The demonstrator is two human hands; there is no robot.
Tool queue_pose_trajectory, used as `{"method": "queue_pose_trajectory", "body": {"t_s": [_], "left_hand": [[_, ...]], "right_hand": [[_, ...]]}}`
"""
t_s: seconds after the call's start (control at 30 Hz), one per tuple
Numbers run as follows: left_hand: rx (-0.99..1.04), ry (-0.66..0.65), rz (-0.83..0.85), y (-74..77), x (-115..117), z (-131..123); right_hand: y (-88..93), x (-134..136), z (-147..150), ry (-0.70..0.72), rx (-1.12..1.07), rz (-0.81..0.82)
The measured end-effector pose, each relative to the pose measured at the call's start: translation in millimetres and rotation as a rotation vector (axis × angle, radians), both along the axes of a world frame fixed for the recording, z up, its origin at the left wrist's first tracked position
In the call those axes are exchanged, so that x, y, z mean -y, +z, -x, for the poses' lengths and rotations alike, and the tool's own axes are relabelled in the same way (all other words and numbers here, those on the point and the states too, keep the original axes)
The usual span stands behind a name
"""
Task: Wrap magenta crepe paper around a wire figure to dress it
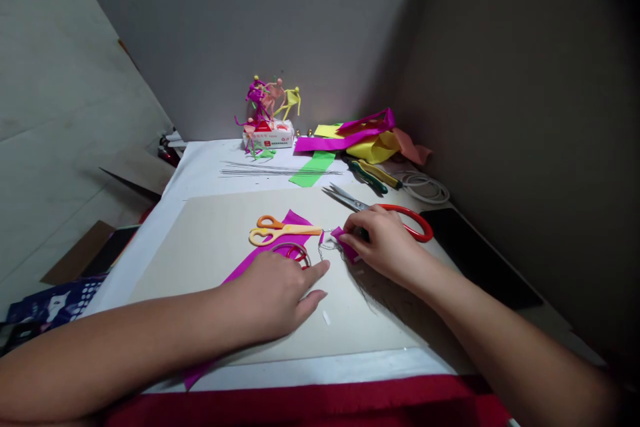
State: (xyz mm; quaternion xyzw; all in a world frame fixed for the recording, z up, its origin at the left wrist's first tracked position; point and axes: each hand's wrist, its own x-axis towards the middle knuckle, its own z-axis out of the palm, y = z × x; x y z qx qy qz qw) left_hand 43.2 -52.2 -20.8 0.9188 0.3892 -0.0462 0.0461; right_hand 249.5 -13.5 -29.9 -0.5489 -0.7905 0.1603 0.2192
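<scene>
My right hand [383,237] pinches a small magenta scrap [349,252] of paper or cloth, with thin wires trailing below it. My left hand [280,293] lies on the pale board [200,240], thumb and index finger apart and nothing between them. Just behind its knuckles is a round ring-like thing with red parts [297,253], partly hidden. A long magenta strip [253,260] runs beneath the left hand. Yellow-orange scissors [285,231] lie across that strip. Beyond my right hand rest large red-handled scissors [407,217]. Fine twisted wire [324,250] sits between both hands.
Wire figures [270,99] in several colours stand on and around a white box [269,136] at the back. Straight wires [265,171], a green strip [314,170], coloured strips [370,140], pliers [373,177] and a white coil [425,187] lie behind. A black slab [473,250] lies right.
</scene>
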Motion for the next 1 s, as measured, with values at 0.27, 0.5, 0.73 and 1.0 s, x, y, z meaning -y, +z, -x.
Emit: {"method": "queue_pose_trajectory", "body": {"t_s": [0.27,0.5,0.73,1.0], "left_hand": [[-0.084,-0.057,0.003,1.7,-0.7,-1.6],[0.174,-0.074,0.017,2.0,-5.3,8.0],[0.584,0.192,0.022,30.4,-10.5,17.9],[0.714,0.287,0.081,28.5,-12.0,9.8]], "right_hand": [[-2.5,-2.9,-2.0,0.001,-0.162,0.146],[0.9,-4.0,-9.2,-0.011,-0.227,0.193],[19.9,6.9,-5.5,0.098,-0.545,0.212],[26.0,30.6,6.7,0.206,-0.759,0.147]]}}
